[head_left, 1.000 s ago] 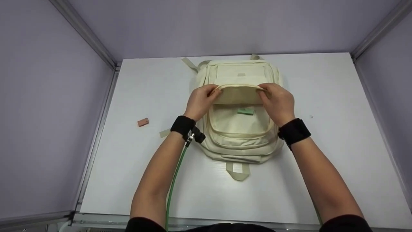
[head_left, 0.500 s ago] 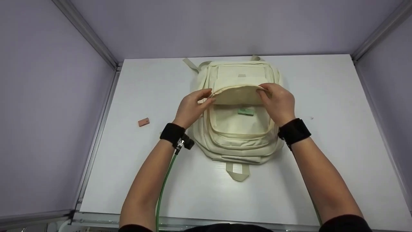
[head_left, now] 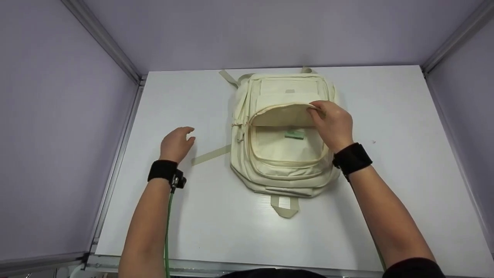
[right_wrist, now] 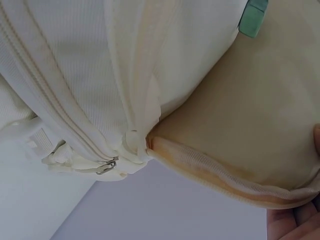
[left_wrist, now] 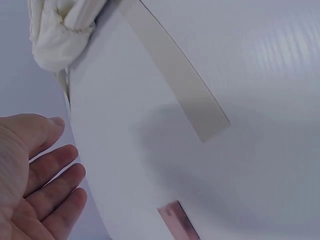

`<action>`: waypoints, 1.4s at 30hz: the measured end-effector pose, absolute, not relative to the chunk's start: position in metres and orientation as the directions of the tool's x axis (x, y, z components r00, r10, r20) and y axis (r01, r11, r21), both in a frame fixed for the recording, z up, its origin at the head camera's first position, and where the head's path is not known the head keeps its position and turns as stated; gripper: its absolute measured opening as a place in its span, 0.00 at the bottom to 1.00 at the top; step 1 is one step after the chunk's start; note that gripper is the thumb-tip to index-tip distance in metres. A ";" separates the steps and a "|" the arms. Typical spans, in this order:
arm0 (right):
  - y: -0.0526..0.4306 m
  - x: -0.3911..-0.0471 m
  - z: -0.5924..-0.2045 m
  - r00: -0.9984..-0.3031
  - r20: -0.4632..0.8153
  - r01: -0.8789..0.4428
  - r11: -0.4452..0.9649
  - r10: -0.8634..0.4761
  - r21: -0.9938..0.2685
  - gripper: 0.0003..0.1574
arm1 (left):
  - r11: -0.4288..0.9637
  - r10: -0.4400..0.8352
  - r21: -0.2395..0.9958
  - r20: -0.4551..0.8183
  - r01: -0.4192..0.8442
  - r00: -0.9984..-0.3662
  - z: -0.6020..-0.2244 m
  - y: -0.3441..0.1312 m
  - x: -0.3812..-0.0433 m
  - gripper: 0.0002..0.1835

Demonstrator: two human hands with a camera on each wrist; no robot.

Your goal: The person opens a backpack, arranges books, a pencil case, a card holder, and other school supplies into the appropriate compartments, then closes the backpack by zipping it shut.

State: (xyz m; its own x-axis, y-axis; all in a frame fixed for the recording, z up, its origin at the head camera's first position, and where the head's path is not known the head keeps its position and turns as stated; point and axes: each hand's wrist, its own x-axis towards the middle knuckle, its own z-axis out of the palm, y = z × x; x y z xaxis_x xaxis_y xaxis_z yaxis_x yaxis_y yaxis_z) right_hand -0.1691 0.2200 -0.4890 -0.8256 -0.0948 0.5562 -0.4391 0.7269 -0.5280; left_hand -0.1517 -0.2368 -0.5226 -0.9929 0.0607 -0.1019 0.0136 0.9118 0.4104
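Note:
A cream backpack (head_left: pixel 285 185) lies on the white table, its front pocket unzipped. My right hand (head_left: pixel 332 121) pinches the edge of the pocket flap (head_left: pixel 283 114) between thumb and fingers and holds it raised. Inside the pocket sits a small green block (head_left: pixel 294 134), partly seen in the right wrist view too. My left hand (head_left: pixel 176 144) is out to the left over the table, thumb and fingers apart, holding nothing. Near it in the left wrist view lies a small pink block (left_wrist: pixel 177 220); in the head view this hand hides it.
A beige strap (head_left: pixel 211 155) runs from the bag toward my left hand, and a loop handle (head_left: pixel 285 211) lies at the bag's near end. Grey panels (head_left: pixel 270 34) wall the table (head_left: pixel 231 231) at the back and sides. A green cable (head_left: pixel 167 231) trails from my left wrist.
My left hand has let go of the flap's left side and moved left and nearer, over where the pink block lay. That side of the flap has sagged; my right hand has stayed put.

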 end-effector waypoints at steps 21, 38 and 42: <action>0.219 -0.167 -0.484 -0.847 0.523 -0.419 0.726 -0.095 -0.546 0.10 | 0.947 -0.099 0.295 -0.116 -0.129 -0.988 -0.553 -0.288 -0.133 0.16; 0.219 -0.166 -0.483 -0.846 0.526 -0.415 0.726 -0.086 -0.549 0.11 | 0.878 0.200 0.419 0.113 0.230 -0.973 -0.538 -0.215 -0.135 0.16; 0.218 -0.166 -0.483 -0.854 0.515 -0.404 0.727 -0.081 -0.556 0.11 | 0.797 0.403 0.379 0.246 0.470 -0.882 -0.521 -0.165 -0.133 0.16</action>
State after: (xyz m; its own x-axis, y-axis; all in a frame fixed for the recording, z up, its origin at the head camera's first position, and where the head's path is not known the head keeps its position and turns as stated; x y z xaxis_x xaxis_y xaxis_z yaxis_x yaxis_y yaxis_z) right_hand -0.1660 0.2178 -0.4831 -0.8536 -0.0809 0.5146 -0.4039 0.7267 -0.5557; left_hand -0.1329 -0.1654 -0.5212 -0.8818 0.4025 0.2459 0.4697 0.7973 0.3791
